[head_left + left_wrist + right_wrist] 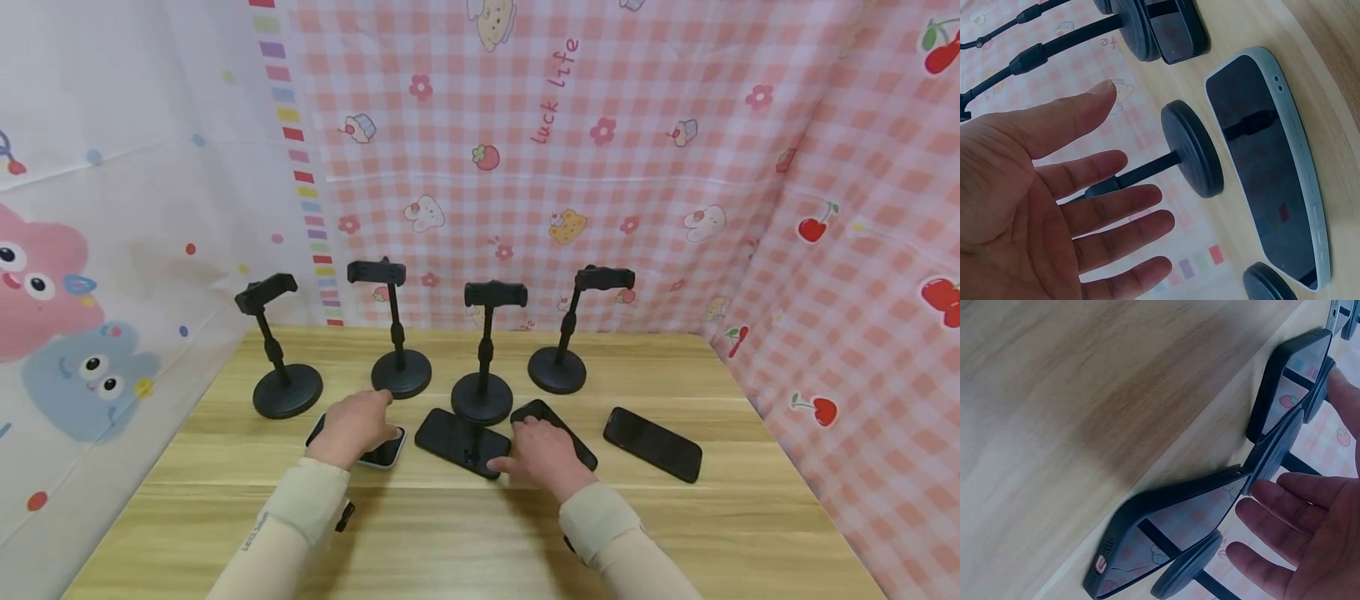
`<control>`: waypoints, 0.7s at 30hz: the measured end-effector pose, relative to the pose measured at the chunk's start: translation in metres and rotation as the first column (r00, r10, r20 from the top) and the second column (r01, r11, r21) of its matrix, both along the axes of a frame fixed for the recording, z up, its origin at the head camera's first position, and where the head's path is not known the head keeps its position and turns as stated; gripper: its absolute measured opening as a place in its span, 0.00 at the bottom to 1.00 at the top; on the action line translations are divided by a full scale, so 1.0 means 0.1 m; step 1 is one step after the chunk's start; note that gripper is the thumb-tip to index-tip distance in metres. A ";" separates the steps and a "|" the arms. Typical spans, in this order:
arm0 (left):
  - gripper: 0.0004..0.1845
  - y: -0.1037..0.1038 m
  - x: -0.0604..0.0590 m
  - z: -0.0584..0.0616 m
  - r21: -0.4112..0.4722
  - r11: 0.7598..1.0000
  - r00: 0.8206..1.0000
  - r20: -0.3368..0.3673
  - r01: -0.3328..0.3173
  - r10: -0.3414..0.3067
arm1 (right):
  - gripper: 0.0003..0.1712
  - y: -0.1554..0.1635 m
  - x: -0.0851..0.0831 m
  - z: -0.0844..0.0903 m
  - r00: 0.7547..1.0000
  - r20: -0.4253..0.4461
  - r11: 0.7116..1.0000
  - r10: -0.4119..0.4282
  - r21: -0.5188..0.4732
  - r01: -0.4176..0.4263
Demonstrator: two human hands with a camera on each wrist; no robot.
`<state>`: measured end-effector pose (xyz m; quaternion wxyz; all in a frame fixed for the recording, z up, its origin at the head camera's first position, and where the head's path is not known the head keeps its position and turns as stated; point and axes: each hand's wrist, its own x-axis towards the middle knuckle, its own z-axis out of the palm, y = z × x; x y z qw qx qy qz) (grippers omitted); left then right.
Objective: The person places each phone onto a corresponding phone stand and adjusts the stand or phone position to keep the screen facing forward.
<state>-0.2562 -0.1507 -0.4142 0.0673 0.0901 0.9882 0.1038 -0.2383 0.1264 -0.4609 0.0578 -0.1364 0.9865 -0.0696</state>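
Observation:
My left hand [354,429] hovers over a smartphone [386,454] in a pale case, its screen facing up. In the left wrist view, the fingers of the left hand [1054,194] are spread and relaxed, with a gap to the pale-cased smartphone [1266,169]. My right hand [546,454] is above a slanted black smartphone [581,451] and covers part of it. Its thumb overlaps the right end of another black smartphone [453,437]. In the right wrist view, the right hand [1316,531] has loosely extended fingers and an empty palm, beside the round bases.
Several black phone stands with round bases line the back of the wooden table [442,533], among them a left one [288,390] and a right one [557,370]. Another black smartphone [652,444] lies at right. Patterned cloth [637,67] hangs behind and beside the table.

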 end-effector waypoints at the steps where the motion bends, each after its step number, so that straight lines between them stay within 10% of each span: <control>1: 0.29 0.00 0.00 0.00 -0.001 1.000 1.000 0.002 -0.001 0.001 | 0.47 -0.01 0.00 0.00 1.000 -0.001 1.000 0.004 -0.003 -0.004; 21: 0.28 -0.09 0.02 -0.01 0.018 0.999 0.999 -0.008 -0.033 0.033 | 0.50 -0.20 -0.09 0.10 1.000 0.000 0.999 0.010 0.032 -0.010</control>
